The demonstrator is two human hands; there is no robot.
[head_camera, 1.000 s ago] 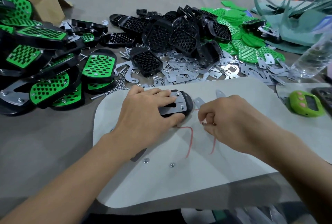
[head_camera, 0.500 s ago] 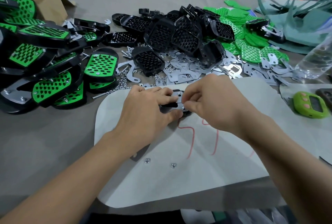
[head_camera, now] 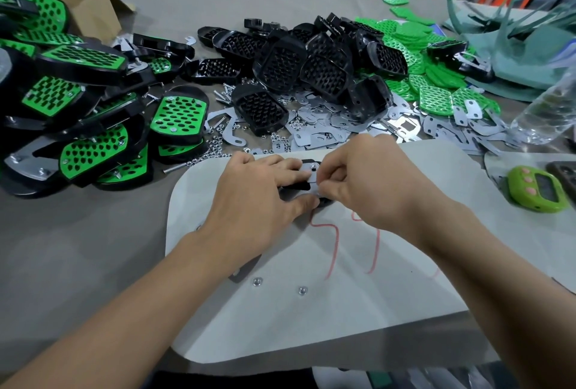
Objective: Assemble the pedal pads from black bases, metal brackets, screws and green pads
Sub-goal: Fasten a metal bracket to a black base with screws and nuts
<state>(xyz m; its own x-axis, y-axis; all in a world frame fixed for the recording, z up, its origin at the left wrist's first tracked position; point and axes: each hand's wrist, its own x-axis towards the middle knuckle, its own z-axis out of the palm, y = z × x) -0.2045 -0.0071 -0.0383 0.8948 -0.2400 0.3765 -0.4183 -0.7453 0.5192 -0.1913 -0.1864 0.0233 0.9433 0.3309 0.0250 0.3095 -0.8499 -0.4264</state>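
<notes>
here, flat metal bracket (head_camera: 309,168) on black base (head_camera: 295,187)

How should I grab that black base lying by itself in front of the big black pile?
Probably from above, pinching across its two long side walls near the middle. The black base lies studded side up and is narrower that way; only loose nuts and metal brackets lie round it.
</notes>
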